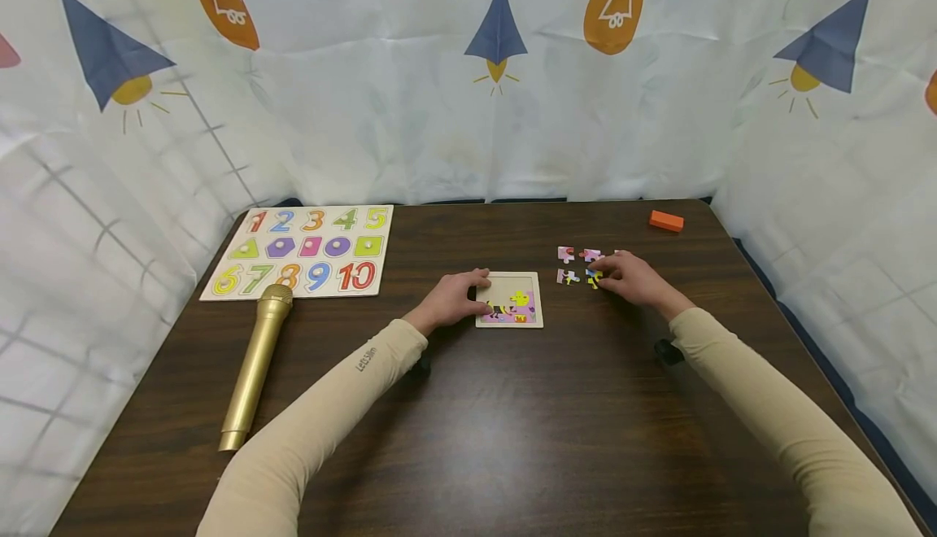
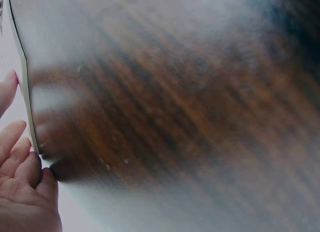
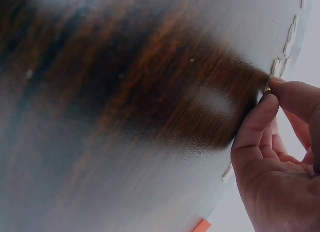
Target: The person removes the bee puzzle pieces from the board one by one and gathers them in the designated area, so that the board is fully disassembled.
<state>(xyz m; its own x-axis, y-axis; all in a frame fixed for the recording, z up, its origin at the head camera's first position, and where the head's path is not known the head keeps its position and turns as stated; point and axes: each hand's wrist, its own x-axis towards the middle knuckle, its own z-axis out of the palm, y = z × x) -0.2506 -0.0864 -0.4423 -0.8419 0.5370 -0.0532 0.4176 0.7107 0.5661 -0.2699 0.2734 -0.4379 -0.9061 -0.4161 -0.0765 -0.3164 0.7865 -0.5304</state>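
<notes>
My left hand (image 1: 452, 299) braces the tray (image 1: 501, 285) on the surface (image 1: 505, 415), thumb and fingers apart; right of it, my right hand (image 1: 635, 279) pinches a piece (image 1: 591, 281) among loose pieces (image 1: 567, 277). Picking seems in hand — next calls for lifting, then matching it to the tray's gap.

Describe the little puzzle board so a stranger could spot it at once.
On the dark brown table, find the left hand. It touches the left side of the puzzle board, a small, pale, squarish tray. Unlike the larger number board further left, its picture is only partly filled in.
</notes>
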